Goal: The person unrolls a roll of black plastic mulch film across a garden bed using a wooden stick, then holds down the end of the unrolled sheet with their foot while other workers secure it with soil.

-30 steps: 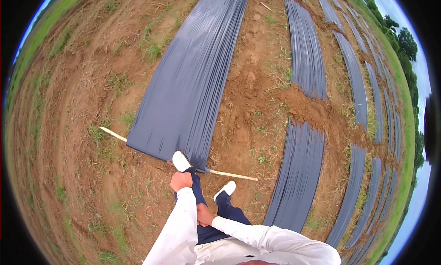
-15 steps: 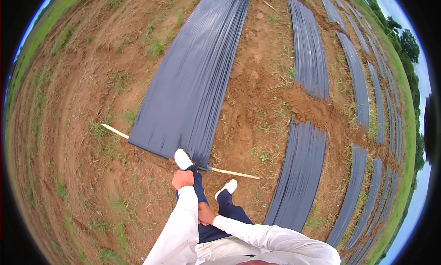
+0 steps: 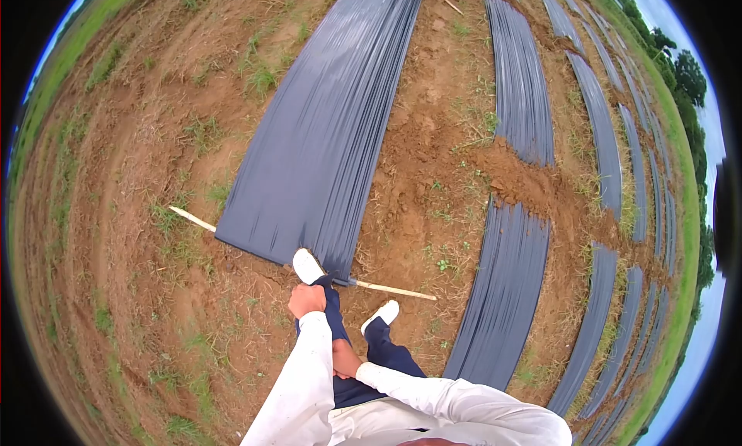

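Note:
My left hand (image 3: 308, 301) is closed in a fist over my front leg, just behind the white shoe; anything inside it is hidden. Lower down, my right hand (image 3: 345, 359) lies against the dark trousers (image 3: 393, 357) beside my left sleeve, its fingers curled and partly covered. One white shoe (image 3: 308, 266) is on the near end of a wide black plastic sheet (image 3: 309, 152). The other white shoe (image 3: 381, 314) stands on bare soil. A pale wooden stick (image 3: 394, 291) sticks out at the sheet's right corner, and a stick end (image 3: 192, 218) shows at its left.
To the right, more black plastic strips (image 3: 502, 291) run in rows, with heaped soil (image 3: 518, 179) between sections. Brown soil with grass tufts (image 3: 263, 80) stretches left. Trees (image 3: 688, 79) line the far right edge.

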The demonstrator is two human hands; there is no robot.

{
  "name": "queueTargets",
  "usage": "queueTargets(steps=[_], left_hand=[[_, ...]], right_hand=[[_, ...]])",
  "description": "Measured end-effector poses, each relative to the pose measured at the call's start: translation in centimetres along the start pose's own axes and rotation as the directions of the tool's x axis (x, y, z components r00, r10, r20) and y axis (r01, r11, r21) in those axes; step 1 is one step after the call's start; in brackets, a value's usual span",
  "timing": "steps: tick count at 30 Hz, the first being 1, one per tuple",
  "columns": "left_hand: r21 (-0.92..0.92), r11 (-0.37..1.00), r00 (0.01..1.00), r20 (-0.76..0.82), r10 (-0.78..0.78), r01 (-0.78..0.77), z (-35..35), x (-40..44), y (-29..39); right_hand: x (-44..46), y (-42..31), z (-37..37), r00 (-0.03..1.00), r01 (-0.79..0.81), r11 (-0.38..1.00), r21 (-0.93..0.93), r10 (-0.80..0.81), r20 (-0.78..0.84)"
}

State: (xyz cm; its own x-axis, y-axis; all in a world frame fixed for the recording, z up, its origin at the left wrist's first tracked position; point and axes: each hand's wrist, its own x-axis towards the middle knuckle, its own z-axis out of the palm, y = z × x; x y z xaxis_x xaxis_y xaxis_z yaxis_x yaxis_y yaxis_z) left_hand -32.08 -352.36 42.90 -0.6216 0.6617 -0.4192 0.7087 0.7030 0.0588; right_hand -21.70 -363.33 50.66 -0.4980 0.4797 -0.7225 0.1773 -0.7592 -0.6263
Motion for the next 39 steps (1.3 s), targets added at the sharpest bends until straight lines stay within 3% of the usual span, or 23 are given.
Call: queueTargets(steps=[16, 39], left_hand=[[0.015, 0.999, 0.999, 0.014, 0.05, -0.05, -0.1, 0.2, 0.5], [0.065, 0.998, 0.999, 0.036, -0.002, -0.001, -0.5, 0.4, 0.8]], right_hand=[[0.5, 0.6, -0.4, 0.999, 0.027, 1.0, 0.013, -0.026, -0.025], [0.5, 0.0, -0.3, 1.0, -0.001, 1.0, 0.021, 0.002, -0.026]])
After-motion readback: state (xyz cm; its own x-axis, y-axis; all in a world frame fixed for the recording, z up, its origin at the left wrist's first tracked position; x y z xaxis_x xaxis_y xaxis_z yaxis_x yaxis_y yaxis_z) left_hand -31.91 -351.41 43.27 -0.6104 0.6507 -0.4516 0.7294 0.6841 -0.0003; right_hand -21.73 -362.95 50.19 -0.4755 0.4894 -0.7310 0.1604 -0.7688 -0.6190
